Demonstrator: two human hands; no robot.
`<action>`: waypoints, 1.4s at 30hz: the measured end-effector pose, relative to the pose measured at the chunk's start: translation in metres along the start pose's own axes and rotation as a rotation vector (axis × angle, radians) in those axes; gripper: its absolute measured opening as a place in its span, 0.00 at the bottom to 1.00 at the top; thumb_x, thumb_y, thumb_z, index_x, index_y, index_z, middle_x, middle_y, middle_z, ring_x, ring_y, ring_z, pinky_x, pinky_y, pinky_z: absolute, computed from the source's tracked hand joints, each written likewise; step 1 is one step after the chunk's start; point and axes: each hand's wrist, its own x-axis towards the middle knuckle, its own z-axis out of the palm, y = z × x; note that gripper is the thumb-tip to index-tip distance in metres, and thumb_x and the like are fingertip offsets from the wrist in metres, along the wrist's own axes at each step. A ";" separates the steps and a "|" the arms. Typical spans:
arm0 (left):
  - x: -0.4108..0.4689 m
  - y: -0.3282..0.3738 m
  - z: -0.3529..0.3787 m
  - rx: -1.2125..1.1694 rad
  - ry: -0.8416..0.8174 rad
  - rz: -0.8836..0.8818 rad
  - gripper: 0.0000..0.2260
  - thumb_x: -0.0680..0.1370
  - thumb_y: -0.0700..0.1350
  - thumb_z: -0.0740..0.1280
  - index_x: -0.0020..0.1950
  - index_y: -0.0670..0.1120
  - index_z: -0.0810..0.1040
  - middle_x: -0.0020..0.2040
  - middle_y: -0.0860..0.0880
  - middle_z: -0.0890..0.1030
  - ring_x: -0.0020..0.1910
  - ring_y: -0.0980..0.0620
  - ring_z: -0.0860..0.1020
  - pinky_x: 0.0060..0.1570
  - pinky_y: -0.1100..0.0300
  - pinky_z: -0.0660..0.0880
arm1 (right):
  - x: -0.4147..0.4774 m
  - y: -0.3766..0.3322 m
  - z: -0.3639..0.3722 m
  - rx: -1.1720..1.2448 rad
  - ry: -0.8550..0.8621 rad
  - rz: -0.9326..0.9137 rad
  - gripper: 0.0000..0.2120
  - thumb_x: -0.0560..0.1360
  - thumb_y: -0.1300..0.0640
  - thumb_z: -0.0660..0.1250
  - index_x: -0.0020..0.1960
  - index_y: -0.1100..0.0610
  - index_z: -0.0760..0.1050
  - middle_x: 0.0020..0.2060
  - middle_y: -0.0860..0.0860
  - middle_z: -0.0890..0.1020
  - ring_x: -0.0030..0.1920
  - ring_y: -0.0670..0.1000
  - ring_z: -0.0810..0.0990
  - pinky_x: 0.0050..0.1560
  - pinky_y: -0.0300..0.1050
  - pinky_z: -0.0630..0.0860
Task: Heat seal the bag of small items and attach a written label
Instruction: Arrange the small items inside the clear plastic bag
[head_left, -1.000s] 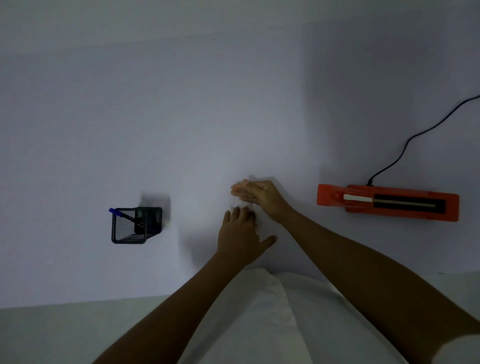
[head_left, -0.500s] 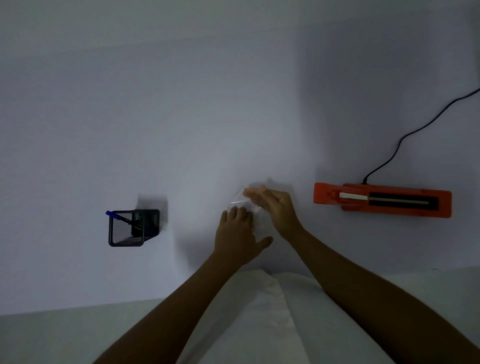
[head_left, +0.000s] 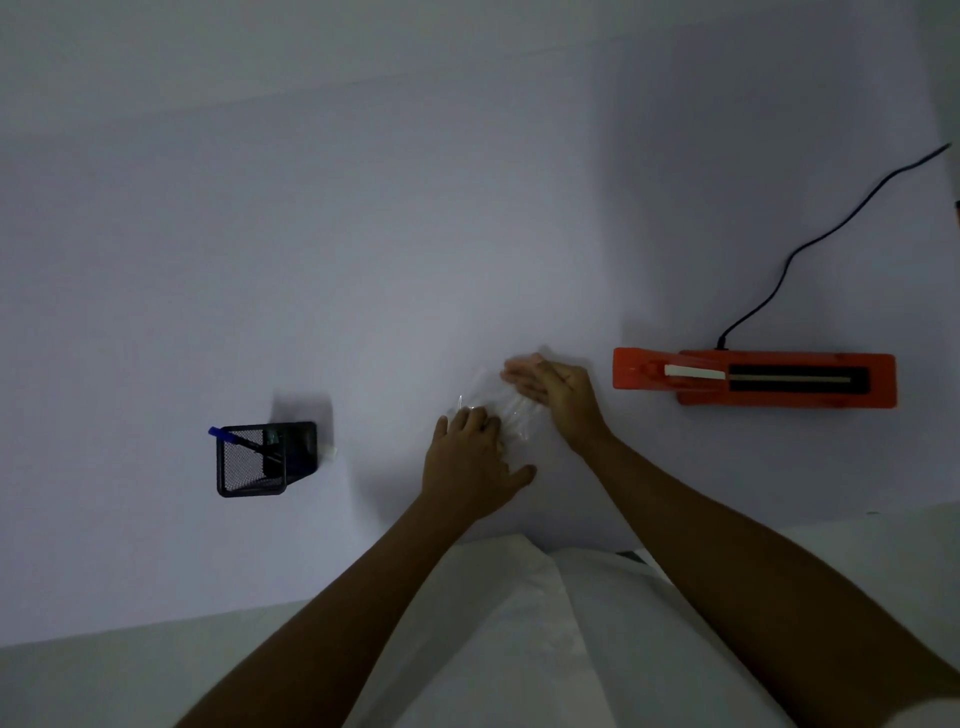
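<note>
Bag: clear plastic bag lies flat on the white table, between the two hands, near the front edge; its outline is faint and its contents are too dim to make out.
Left hand: left hand rests palm down on the near left part of the bag, fingers curled lightly, pinning it, not clasping it.
Right hand: right hand is open, fingers straight and together, lying edge-on over the far right part of the bag (a smoothing posture, by my reading).
Risk, spill: mouth of the bag looks unsealed, so a careless lift or tilt could let the small items slide out.
Risk, seal: creases or trapped air left in the film would likely give a weak, wrinkled seam; items near the mouth could get caught under the bar.
Risk, grip: thin glossy film may slip under flat palms.
Sealer: orange heat sealer sits to the right, apart from the bag, with the black cord running off behind it.
Pen holder: black mesh pen holder stands to the left, with a blue pen inside.
Obstacles: nothing lies between bag and sealer.
</note>
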 end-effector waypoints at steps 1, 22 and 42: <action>0.000 0.000 -0.001 0.002 -0.002 -0.003 0.35 0.68 0.71 0.54 0.61 0.46 0.75 0.61 0.47 0.76 0.59 0.45 0.73 0.60 0.50 0.69 | 0.004 -0.003 -0.002 0.015 0.021 -0.004 0.19 0.85 0.57 0.55 0.62 0.70 0.77 0.56 0.62 0.83 0.58 0.55 0.84 0.60 0.43 0.79; -0.001 0.002 -0.001 0.011 -0.033 -0.008 0.36 0.69 0.71 0.57 0.66 0.47 0.72 0.66 0.47 0.74 0.65 0.45 0.72 0.64 0.47 0.69 | -0.027 0.022 -0.003 0.042 0.050 0.007 0.18 0.84 0.57 0.57 0.61 0.67 0.79 0.54 0.60 0.85 0.56 0.55 0.84 0.61 0.46 0.78; -0.009 -0.002 0.009 -0.212 0.058 -0.077 0.25 0.74 0.62 0.59 0.65 0.47 0.73 0.65 0.47 0.73 0.65 0.45 0.69 0.55 0.48 0.75 | -0.058 0.036 0.030 -0.366 0.504 0.201 0.09 0.70 0.55 0.75 0.46 0.61 0.84 0.38 0.52 0.85 0.39 0.50 0.82 0.43 0.41 0.78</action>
